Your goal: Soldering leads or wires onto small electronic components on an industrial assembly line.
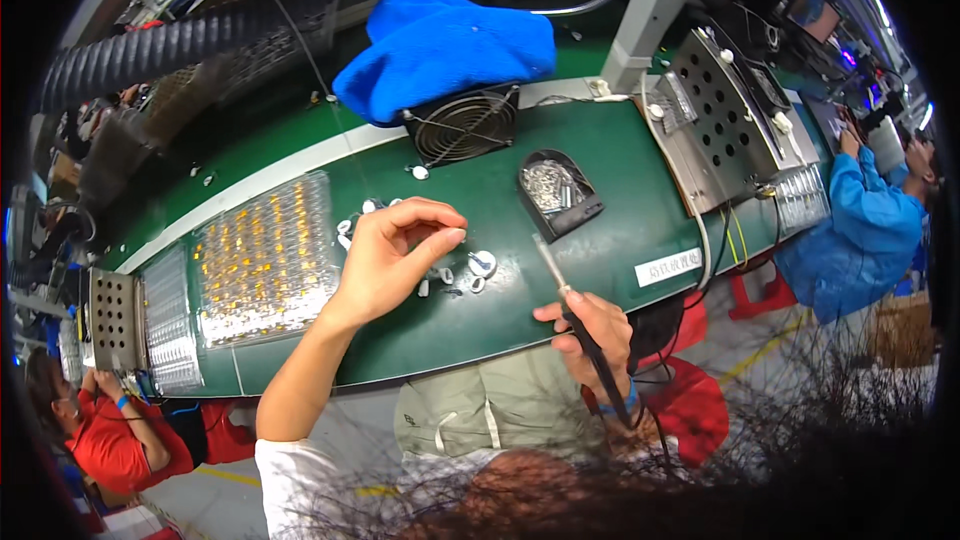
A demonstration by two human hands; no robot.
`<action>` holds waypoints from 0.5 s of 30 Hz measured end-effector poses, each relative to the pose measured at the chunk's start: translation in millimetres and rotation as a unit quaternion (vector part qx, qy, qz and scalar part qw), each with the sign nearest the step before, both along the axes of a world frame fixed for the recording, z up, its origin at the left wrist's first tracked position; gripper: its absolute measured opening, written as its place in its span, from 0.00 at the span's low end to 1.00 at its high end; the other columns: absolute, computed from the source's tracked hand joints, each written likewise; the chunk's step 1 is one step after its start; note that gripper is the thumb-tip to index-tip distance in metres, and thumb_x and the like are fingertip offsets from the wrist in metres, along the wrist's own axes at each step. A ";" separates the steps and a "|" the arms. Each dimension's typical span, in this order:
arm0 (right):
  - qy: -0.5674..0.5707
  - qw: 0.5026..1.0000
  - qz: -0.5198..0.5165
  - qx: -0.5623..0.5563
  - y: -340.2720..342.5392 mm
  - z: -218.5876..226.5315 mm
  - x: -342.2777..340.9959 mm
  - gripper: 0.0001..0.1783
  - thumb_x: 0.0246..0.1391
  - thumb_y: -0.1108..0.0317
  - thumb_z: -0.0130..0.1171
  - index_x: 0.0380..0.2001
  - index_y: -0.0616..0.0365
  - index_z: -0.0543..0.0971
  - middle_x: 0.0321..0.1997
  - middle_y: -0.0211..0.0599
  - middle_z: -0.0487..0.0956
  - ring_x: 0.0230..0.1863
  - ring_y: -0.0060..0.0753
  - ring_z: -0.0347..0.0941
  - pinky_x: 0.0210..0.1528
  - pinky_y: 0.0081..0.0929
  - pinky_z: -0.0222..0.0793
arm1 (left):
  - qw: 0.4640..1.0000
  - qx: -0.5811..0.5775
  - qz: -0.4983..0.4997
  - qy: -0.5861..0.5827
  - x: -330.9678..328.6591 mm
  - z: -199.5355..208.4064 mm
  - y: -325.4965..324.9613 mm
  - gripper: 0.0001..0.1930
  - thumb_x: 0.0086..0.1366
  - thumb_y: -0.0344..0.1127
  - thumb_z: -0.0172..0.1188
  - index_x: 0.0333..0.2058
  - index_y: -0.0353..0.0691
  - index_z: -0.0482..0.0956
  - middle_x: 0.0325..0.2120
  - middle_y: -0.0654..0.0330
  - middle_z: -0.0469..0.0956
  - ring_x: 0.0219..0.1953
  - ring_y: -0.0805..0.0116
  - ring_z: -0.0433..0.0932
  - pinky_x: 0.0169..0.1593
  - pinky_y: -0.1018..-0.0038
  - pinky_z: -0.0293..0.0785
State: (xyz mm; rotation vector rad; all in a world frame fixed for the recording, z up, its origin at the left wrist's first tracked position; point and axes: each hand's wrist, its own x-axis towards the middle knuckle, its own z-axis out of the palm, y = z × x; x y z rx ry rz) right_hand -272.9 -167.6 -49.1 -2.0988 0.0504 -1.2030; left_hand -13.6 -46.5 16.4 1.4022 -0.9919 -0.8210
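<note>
The left hand [397, 252] pinches while the right hand [600, 336] curls.

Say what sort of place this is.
Probably an electronics assembly workshop: a green workbench, what looks like a black-handled soldering iron in the right hand, and a black plastic bin of silvery parts.

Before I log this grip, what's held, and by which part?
Right hand: soldering iron, held by its dark handle. Left hand: cannot tell whether anything's pinched.

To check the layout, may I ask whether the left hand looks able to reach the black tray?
Probably yes: nothing appears to stand between the left hand and the black tray.
</note>
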 end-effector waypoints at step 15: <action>0.075 0.992 -0.073 -0.068 -1.7 3.9 6.0 0.23 0.44 0.62 0.82 0.40 0.61 0.83 0.26 0.37 0.84 0.23 0.38 0.79 0.26 0.29 0.72 | 0.987 0.049 -0.066 -0.140 -12.0 -12.4 -8.3 0.08 0.68 0.22 0.64 0.44 0.29 0.85 0.43 0.54 0.84 0.43 0.69 0.83 0.47 0.76 0.80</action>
